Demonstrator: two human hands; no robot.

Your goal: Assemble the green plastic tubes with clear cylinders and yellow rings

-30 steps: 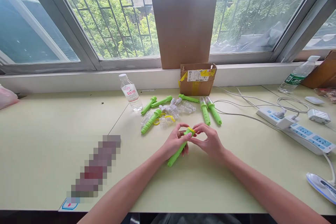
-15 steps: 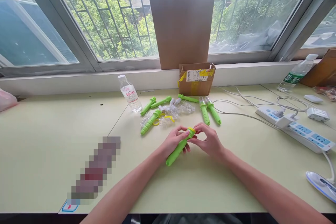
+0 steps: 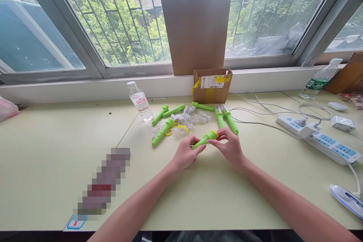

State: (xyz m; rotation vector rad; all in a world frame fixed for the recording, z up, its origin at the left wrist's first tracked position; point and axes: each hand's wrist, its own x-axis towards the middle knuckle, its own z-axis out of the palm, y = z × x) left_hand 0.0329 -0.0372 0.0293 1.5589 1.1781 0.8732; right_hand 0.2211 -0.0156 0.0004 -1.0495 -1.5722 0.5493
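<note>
A green plastic handle (image 3: 204, 140) with ridges and a wider threaded end is held above the table, its wide end pointing up and right. My left hand (image 3: 186, 153) is closed around the narrow part. At the wide end, which carries a yellow ring (image 3: 214, 133), the thumb and fingers of my right hand (image 3: 229, 146) grip the handle. Beyond my hands lie several like green handles (image 3: 163, 132), clear ribbed plastic covers (image 3: 185, 121), small white parts (image 3: 187, 110) and loose yellow rings (image 3: 168, 132). Two handles (image 3: 230, 120) with clear covers fitted lie behind my right hand.
A small cardboard box (image 3: 211, 92) stands at the back by the window sill. Left of the pile is a water bottle (image 3: 141, 102). On the right lie a power strip (image 3: 320, 138), cables (image 3: 263, 121) and another bottle (image 3: 320, 81).
The handle has swung to a flatter angle, its wide end moving right and slightly up. My left hand has shifted down along it, and my right hand has moved slightly right and up.
</note>
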